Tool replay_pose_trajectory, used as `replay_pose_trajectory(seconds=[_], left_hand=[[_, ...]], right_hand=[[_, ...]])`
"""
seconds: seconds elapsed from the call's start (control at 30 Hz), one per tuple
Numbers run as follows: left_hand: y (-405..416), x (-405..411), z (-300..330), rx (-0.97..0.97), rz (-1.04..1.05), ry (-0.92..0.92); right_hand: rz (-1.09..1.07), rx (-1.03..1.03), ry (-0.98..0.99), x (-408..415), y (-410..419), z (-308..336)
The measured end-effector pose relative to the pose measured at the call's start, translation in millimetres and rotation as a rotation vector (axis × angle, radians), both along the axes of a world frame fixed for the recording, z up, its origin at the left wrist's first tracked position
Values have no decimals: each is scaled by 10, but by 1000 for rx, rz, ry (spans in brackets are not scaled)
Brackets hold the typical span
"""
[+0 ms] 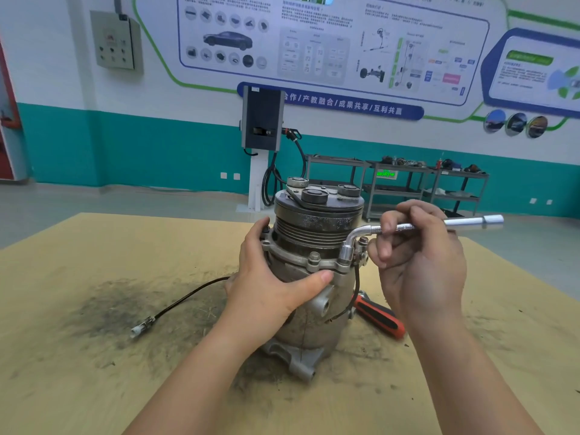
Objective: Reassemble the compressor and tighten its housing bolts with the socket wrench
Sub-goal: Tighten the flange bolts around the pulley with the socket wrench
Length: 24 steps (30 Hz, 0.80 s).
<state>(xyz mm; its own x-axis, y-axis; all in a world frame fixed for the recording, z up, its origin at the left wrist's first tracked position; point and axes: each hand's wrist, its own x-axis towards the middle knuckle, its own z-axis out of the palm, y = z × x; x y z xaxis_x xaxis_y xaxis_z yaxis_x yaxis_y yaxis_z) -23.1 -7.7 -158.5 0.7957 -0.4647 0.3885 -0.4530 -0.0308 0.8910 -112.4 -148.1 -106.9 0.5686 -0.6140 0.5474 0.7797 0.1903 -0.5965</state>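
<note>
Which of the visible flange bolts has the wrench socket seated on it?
The right-hand flange bolt, beside the right hand: the L-shaped socket wrench stands on it. The bolt left of it, above the left hand's thumb, is bare.

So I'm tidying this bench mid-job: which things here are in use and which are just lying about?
In use: compressor, socket wrench, left hand, right hand.
Lying about: red-handled tool, loose cable connector.
</note>
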Motion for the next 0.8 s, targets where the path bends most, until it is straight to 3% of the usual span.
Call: replay_pose_trajectory(seconds=[0.23,0.5,0.63,0.8], left_hand=[[-7,-1,-7,9,14,8],[-21,-3,-18,-11,37,2],[-48,5,-26,-52,55,6],[-74,22,-80,-43,22,-14]], right_hand=[[-17,-9,-45,-45,114,1],[-405,-127,-132,-25,301,-96],[-635,-486,-181,13,525,-204],[-791,-987,5,59,676,-274]])
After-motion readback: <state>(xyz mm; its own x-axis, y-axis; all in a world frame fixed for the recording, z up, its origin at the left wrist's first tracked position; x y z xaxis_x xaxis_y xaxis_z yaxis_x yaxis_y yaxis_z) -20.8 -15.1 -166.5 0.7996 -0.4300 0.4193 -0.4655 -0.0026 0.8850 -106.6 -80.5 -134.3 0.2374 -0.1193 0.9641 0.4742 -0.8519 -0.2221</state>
